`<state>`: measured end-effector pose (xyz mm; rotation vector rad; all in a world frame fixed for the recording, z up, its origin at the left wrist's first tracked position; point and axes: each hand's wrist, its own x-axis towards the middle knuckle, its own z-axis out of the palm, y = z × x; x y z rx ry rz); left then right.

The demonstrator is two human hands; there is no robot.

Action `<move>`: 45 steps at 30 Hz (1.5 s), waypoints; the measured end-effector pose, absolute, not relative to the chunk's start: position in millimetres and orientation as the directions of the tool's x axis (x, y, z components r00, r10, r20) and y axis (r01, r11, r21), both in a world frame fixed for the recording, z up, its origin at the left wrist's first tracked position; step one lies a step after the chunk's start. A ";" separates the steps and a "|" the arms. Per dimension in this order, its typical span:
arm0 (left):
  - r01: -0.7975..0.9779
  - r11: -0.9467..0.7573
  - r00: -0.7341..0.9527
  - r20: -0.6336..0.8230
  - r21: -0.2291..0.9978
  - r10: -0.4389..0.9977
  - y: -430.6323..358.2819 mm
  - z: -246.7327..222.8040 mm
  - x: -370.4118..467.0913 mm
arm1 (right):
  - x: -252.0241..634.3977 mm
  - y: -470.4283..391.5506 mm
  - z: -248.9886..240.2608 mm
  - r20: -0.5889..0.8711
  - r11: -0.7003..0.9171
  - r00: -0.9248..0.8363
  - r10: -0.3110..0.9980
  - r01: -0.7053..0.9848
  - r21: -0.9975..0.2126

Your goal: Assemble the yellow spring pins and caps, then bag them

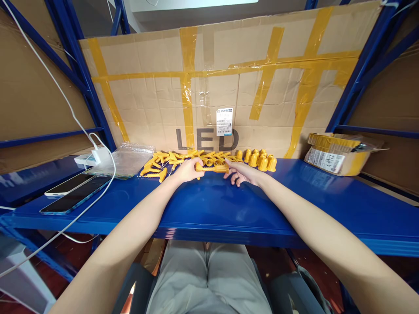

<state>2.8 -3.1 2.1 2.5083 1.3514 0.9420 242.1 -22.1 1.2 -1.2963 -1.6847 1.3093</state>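
Note:
My left hand is closed on the left end of a yellow T-handled plastic piece, which lies level just above the blue shelf top. At its other end, the thumb and index finger of my right hand close round the piece, while the remaining fingers curl loosely. Directly behind are round-ended yellow pieces in a row. To the left sits a loose heap of yellow T-handled pieces, some with small chains. Several yellow caps stand upright to the right of my right hand.
Two phones lie at the left, near a white charger with a trailing cable. A clear plastic bag is beside them. At the right stands a taped carton. A large cardboard sheet closes off the back.

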 end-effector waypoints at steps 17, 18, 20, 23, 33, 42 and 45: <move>0.689 -0.604 0.431 0.445 0.400 0.785 -4.6 2.0 2.6 | 240.0 -11.5 -10.1 0.484 0.605 -0.372 0.792 0.583 -0.542; 0.690 -0.605 0.434 0.442 0.397 0.785 -5.2 2.4 2.7 | 240.2 -11.1 -10.6 0.482 0.603 -0.370 0.794 0.581 -0.547; 0.693 -0.605 0.436 0.441 0.391 0.784 -6.0 3.0 2.8 | 240.5 -10.2 -11.6 0.479 0.605 -0.375 0.794 0.571 -0.555; 0.696 -0.607 0.439 0.441 0.384 0.783 -6.4 3.3 2.7 | 240.8 -9.0 -12.6 0.475 0.611 -0.385 0.791 0.546 -0.574; 0.680 -0.617 0.454 0.433 0.396 0.778 -5.9 2.4 2.2 | 238.4 -10.4 -13.3 0.440 0.580 -0.378 0.814 0.529 -0.619; 0.685 -0.616 0.459 0.426 0.389 0.780 -4.3 0.8 1.5 | 234.6 -12.7 -12.7 0.338 0.481 -0.363 0.868 0.447 -0.754; 0.677 -0.623 0.467 0.425 0.391 0.775 -5.7 1.7 2.0 | 232.8 -16.5 -10.0 0.284 0.417 -0.349 0.893 0.401 -0.816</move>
